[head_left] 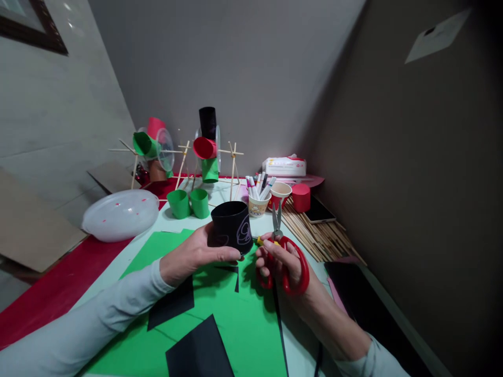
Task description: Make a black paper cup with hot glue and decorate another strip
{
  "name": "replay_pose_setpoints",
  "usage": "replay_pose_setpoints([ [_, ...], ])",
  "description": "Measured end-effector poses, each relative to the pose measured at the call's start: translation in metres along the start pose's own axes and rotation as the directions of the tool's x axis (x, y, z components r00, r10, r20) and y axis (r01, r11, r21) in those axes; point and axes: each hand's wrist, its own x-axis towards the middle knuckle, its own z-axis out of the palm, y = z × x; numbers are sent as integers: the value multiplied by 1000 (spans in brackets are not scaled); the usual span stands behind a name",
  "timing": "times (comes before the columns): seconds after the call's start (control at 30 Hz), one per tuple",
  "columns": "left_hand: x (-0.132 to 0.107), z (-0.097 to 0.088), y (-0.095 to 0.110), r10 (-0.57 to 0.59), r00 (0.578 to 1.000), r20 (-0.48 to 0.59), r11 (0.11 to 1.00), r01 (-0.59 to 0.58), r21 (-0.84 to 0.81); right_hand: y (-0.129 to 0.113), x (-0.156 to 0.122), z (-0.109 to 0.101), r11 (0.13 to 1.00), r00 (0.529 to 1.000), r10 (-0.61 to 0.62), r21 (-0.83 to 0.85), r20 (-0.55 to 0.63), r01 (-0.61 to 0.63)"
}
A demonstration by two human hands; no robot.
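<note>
left hand (192, 254) clamped round black paper cup (232, 226); right hand (277, 259) closed on red scissors (288, 262). green sheet (236, 319) covers near table (173, 217); grey wall (243, 68) far.

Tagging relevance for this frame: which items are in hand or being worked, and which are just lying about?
In use: left hand gripping black cup; right hand holding red-handled scissors; green sheet and black paper offcuts beneath.

Lying about: two green cups, marker cup, red cup, skewer bundle, phone, tissue pack, translucent dome, stick-and-cup models.
</note>
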Motion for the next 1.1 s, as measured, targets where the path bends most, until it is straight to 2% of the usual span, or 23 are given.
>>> replay_pose_setpoints([
  [0.17,13,-20,-10,-4,997,-83,962,27,272,2,4,0,999,1000,7,-31,-10,-8],
  [0.33,27,-55,-33,-69,972,-226,778,194,598,4,2,-1,999,1000,8,-38,6,-7],
  [0.43,33,-73,-43,-83,959,-270,680,253,688,6,0,-1,999,1000,-8,-37,12,8],
  [0.5,37,-79,-46,-92,954,-285,632,277,724,7,0,0,999,1000,-23,-45,9,24],
  [0.6,41,-76,-49,-112,953,-282,594,292,750,7,0,0,997,999,-42,-63,0,42],
  [0.8,47,-56,-44,-93,961,-261,554,267,788,5,1,2,994,999,-51,-101,19,52],
  [1.1,65,-47,-41,-101,934,-342,394,353,848,5,-4,2,988,996,-65,-136,53,71],
])
